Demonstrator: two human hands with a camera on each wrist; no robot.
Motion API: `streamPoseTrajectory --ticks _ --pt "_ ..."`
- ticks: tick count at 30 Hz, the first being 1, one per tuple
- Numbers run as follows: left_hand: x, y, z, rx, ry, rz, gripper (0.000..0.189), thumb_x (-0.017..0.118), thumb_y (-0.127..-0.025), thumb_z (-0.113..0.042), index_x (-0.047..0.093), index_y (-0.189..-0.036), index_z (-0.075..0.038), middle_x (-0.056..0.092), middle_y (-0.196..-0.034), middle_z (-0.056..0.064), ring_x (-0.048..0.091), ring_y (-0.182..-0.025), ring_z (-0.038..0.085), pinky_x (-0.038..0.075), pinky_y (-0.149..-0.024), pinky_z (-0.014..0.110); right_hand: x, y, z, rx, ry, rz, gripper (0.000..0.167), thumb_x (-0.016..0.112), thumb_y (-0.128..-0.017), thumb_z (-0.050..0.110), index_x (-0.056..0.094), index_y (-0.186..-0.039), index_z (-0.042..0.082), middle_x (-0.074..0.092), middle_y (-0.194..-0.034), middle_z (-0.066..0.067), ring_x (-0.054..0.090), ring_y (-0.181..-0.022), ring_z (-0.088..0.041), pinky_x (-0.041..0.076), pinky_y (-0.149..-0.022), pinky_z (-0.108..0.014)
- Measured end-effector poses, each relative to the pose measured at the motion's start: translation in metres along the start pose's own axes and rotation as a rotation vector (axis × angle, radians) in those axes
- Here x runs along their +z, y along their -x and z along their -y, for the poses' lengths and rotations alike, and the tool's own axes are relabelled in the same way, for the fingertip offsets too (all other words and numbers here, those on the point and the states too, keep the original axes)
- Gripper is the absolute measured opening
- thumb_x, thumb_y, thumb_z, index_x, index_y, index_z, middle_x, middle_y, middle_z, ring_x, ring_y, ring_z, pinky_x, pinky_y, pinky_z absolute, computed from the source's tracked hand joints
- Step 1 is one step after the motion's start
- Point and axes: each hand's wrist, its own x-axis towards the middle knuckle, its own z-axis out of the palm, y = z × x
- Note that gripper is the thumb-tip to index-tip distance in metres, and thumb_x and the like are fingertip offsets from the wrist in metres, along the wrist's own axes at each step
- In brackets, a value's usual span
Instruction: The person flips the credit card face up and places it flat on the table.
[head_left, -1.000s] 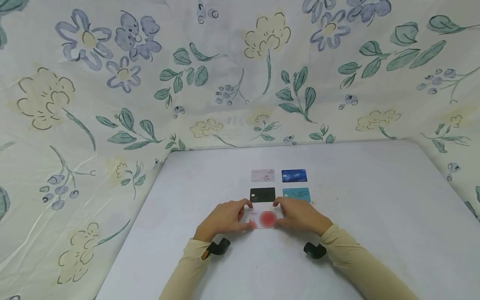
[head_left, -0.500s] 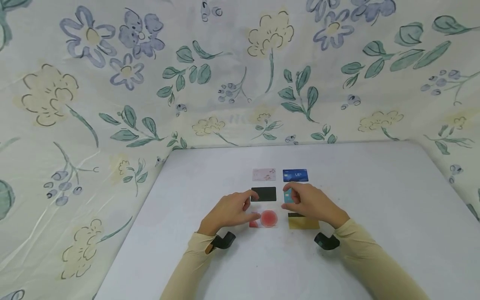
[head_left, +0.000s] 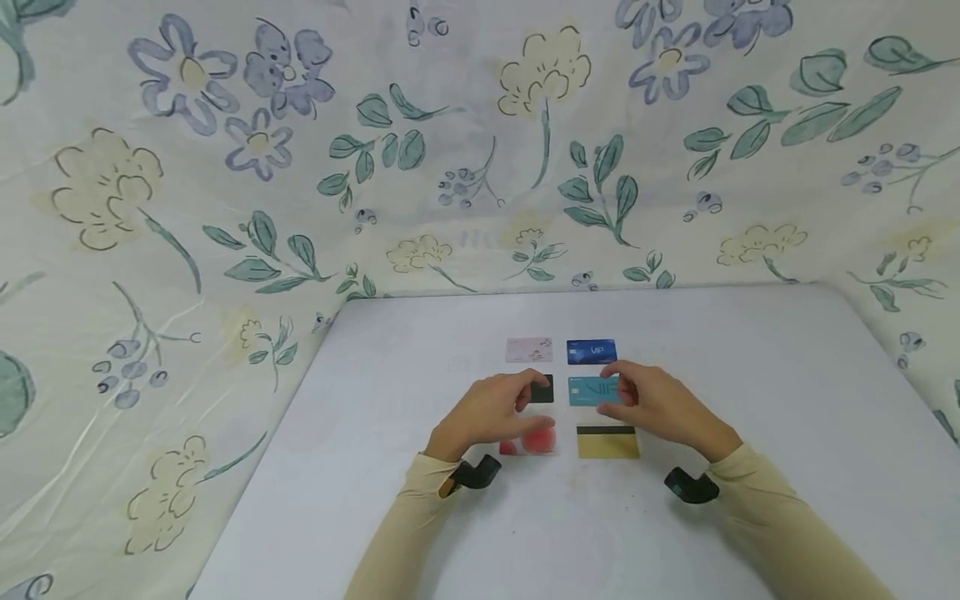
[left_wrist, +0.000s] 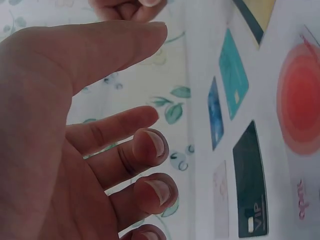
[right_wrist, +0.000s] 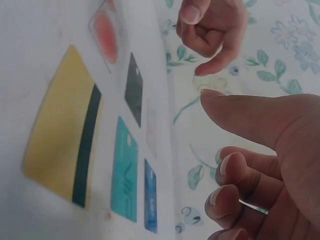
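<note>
Several plastic cards lie on the white table in two columns. My left hand (head_left: 491, 412) hovers with loosely bent fingers over the left column, covering part of the black VIP card (left_wrist: 251, 182) and the white card with red circles (left_wrist: 305, 100). Nothing is between its thumb and fingers. My right hand (head_left: 663, 412) hangs over the right column, its fingers loosely bent and holding nothing. It overlaps the right end of the teal VIP card (head_left: 588, 391). Nearest on that side is the gold card with a black stripe (head_left: 607, 444), face down.
At the back of the two columns lie a pale pink card (head_left: 528, 350) and a blue VIP card (head_left: 591, 352). The white table (head_left: 420, 333) meets a floral-patterned cloth (head_left: 465, 108) behind and at the sides. A small black camera is strapped to each wrist.
Both hands have left the red-circle card's edges, lifted and moved right. The right hand has uncovered the gold card and most of the teal one. The cards stay in place.
</note>
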Motion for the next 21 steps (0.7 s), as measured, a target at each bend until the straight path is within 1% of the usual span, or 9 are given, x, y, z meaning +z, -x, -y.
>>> streamPoseTrajectory --ticks 4,8,11,13,18,21 --pt "0.007 -0.006 -0.008 0.008 0.006 0.014 0.060 0.075 -0.089 -0.053 0.061 -0.136 -0.018 0.056 -0.082 -0.003 0.050 -0.070 0.009 0.037 -0.059 0.023 0.001 0.006 -0.006 0.009 0.005 0.013 0.050 0.080 -0.091 0.027 0.061 -0.130 0.002 0.050 -0.074 0.003 0.048 -0.066 -0.012 0.038 -0.057 -0.023" --pt "0.018 -0.010 -0.012 0.014 0.022 0.050 0.060 0.075 -0.088 -0.055 0.061 -0.136 -0.020 0.056 -0.080 -0.006 0.052 -0.066 0.007 0.039 -0.055 0.022 0.004 0.011 -0.013 0.014 -0.016 0.027 0.054 0.080 -0.090 0.028 0.060 -0.132 0.001 0.050 -0.074 0.004 0.047 -0.066 -0.011 0.037 -0.057 -0.022" --pt "0.025 -0.012 -0.013 0.026 0.000 0.058 0.059 0.075 -0.088 -0.056 0.061 -0.135 -0.022 0.056 -0.077 -0.010 0.052 -0.064 0.007 0.040 -0.054 0.022 0.008 0.012 -0.018 0.017 -0.035 0.050 0.056 0.081 -0.090 0.029 0.060 -0.133 0.000 0.050 -0.075 0.004 0.047 -0.066 -0.010 0.037 -0.057 -0.022" --pt "0.029 -0.013 -0.013 0.032 -0.026 0.052 0.058 0.074 -0.089 -0.056 0.062 -0.135 -0.023 0.057 -0.076 -0.011 0.052 -0.065 0.006 0.040 -0.056 0.021 0.010 0.013 -0.021 0.017 -0.041 0.067 0.058 0.081 -0.089 0.030 0.060 -0.133 0.000 0.051 -0.075 0.004 0.048 -0.066 -0.010 0.038 -0.058 -0.022" --pt "0.036 -0.017 -0.015 0.032 -0.075 0.061 0.057 0.074 -0.088 -0.056 0.062 -0.132 -0.023 0.059 -0.077 -0.011 0.053 -0.066 0.006 0.041 -0.057 0.021 0.013 0.012 -0.026 0.038 -0.046 0.122 0.059 0.085 -0.085 0.030 0.060 -0.131 0.002 0.052 -0.076 0.003 0.049 -0.068 -0.010 0.038 -0.059 -0.023" --pt "0.039 -0.018 -0.018 0.045 -0.106 0.059 0.055 0.074 -0.089 -0.055 0.063 -0.131 -0.022 0.059 -0.077 -0.011 0.054 -0.066 0.005 0.040 -0.057 0.021 0.014 0.012 -0.029 0.051 -0.043 0.150 0.058 0.087 -0.083 0.029 0.062 -0.128 0.004 0.052 -0.077 0.003 0.049 -0.069 -0.010 0.038 -0.060 -0.023"
